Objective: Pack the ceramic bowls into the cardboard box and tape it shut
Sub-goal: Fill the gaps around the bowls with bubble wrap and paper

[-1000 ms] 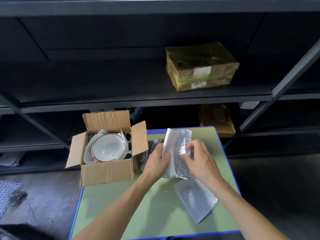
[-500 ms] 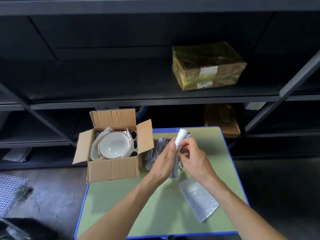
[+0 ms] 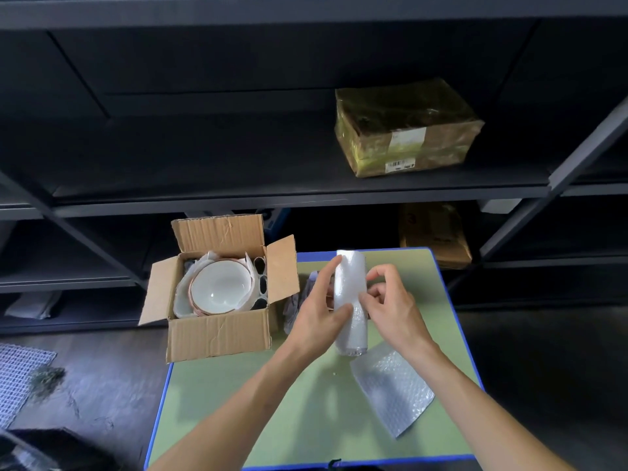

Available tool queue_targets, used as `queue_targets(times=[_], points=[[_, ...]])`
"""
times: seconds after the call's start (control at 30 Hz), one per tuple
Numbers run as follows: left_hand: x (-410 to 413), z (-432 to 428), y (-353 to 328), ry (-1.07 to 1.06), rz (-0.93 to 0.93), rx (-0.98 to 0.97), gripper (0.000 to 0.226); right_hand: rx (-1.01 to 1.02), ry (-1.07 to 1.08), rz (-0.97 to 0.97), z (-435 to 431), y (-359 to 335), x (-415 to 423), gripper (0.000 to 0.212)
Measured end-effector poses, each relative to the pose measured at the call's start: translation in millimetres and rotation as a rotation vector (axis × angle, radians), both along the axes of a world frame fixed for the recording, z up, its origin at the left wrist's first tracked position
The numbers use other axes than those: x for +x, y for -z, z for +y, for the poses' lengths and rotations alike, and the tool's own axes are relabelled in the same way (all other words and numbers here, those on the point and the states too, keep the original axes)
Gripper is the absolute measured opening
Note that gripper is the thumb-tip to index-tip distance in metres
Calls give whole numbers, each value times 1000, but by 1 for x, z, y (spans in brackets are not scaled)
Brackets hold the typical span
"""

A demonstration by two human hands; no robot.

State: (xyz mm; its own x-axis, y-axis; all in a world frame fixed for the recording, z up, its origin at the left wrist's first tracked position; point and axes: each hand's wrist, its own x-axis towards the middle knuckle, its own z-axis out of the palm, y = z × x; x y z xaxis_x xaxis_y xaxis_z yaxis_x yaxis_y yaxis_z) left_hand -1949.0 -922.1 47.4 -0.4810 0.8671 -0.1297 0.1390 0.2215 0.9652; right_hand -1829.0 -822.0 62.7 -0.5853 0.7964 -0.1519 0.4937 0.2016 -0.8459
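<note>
Head view: left grip (image 3: 317, 321) and right grip (image 3: 396, 311) clasp bubble-wrap roll (image 3: 350, 290) beside cardboard box (image 3: 217, 334).

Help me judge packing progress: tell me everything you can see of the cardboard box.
The cardboard box is brown corrugated board, somewhat creased, standing upright at the far left corner of the green table. Its top is open: the back flap stands up and the side flaps splay outward. No tape shows on it. Inside sit stacked white bowls with brown rims, open side up, cushioned by white sheet padding.
</note>
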Motion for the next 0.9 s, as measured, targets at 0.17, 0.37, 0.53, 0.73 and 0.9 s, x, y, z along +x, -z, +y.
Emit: queue_targets(times=[0.17,0.37,0.53,0.73,0.9], points=[[-1,4,-1,39,-28,16,69,26,31,-15,7,3,3,14],[-1,5,-3,46,-9,-71,59,-42,19,50,11,1,8,15],[-8,1,0,-23,138,-136,55,-109,-164,47,7,-1,8,49],[-9,-11,-6,39,261,-179,33,23,-128,50,2,-2,3,37],[-14,-17,-12,96,378,-169,25,101,-116,86,-2,-6,-1,29]])
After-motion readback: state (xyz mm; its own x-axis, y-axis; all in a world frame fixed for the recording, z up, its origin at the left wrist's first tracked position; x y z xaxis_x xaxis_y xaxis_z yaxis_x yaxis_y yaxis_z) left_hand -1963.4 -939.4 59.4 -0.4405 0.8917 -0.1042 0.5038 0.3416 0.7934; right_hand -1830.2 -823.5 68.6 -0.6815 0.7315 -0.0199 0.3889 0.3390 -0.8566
